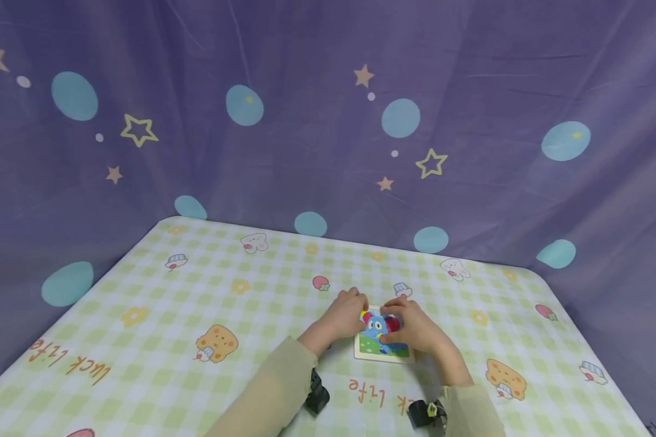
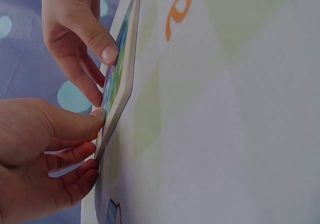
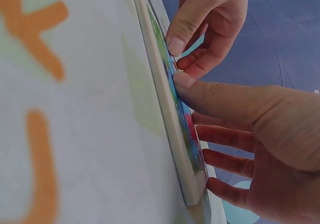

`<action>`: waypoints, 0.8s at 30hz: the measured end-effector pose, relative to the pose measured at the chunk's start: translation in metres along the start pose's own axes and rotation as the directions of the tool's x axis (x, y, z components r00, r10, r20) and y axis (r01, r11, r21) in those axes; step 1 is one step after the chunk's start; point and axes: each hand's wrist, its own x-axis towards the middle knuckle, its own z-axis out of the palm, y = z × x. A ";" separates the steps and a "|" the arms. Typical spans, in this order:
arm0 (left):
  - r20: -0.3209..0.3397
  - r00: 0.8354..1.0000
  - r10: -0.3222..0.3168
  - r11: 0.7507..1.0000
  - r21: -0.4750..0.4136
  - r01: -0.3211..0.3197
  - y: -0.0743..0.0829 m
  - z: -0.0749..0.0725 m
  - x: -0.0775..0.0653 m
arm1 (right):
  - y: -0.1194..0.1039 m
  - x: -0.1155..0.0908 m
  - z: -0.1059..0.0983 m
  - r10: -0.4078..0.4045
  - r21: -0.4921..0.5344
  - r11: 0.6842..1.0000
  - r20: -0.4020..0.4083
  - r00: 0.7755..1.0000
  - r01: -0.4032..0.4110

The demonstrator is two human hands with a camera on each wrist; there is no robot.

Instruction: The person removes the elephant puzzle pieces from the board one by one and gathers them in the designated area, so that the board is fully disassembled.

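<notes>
A square wooden puzzle board (image 1: 384,357) lies on the table, with a blue elephant with red ears on green grass. My left hand (image 1: 345,312) grips it at the upper left corner, its thumb (image 2: 97,116) over the face and its other fingers curled at the edge. A bit of orange shows between that thumb and the fingers. From the right, my right hand (image 1: 418,325) reaches over the elephant. Its thumb (image 3: 186,80) touches the picture near the middle, while the other fingers lie spread and fairly straight along the board's far right part.
A green and white checked cloth (image 1: 284,291) with printed cakes, bears and lettering covers the table. Behind it hangs a purple curtain (image 1: 317,158) with stars and blue ovals. Small black cameras (image 1: 317,394) sit on both wrists.
</notes>
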 end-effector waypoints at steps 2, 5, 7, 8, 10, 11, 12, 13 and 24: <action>0.004 1.000 -0.009 1.000 0.006 0.009 0.001 0.000 0.000 | -0.001 -0.001 0.000 -0.004 0.004 1.000 -0.004 1.000 0.005; 0.010 1.000 -0.020 1.000 0.000 0.020 0.002 0.000 0.000 | 0.000 -0.002 0.000 0.000 0.020 1.000 -0.005 1.000 0.000; 0.010 1.000 -0.023 1.000 0.003 0.023 0.003 -0.001 -0.001 | 0.000 -0.002 0.000 -0.001 0.022 1.000 -0.009 1.000 0.002; 0.010 1.000 -0.023 1.000 0.004 0.023 0.003 -0.001 -0.001 | 0.000 -0.002 0.000 0.001 0.023 1.000 -0.011 1.000 0.000; 0.010 1.000 -0.024 1.000 -0.001 0.024 0.004 -0.002 -0.001 | -0.001 -0.002 0.000 -0.003 0.015 1.000 -0.007 1.000 0.003; 0.011 1.000 -0.026 1.000 -0.003 0.026 0.004 -0.002 -0.001 | -0.001 -0.002 0.000 -0.006 0.006 1.000 -0.003 1.000 0.006; 0.012 1.000 -0.027 1.000 -0.007 0.027 0.004 -0.003 -0.001 | -0.001 -0.002 0.000 -0.010 -0.004 1.000 0.002 1.000 0.010; 0.013 0.999 -0.030 0.999 -0.013 0.031 0.004 -0.002 -0.001 | -0.002 -0.003 0.000 -0.008 -0.006 1.000 0.008 1.000 0.008; 0.002 1.000 -0.025 0.999 -0.047 0.025 0.002 -0.001 -0.001 | -0.003 -0.001 -0.001 0.003 -0.034 0.999 0.003 1.000 -0.003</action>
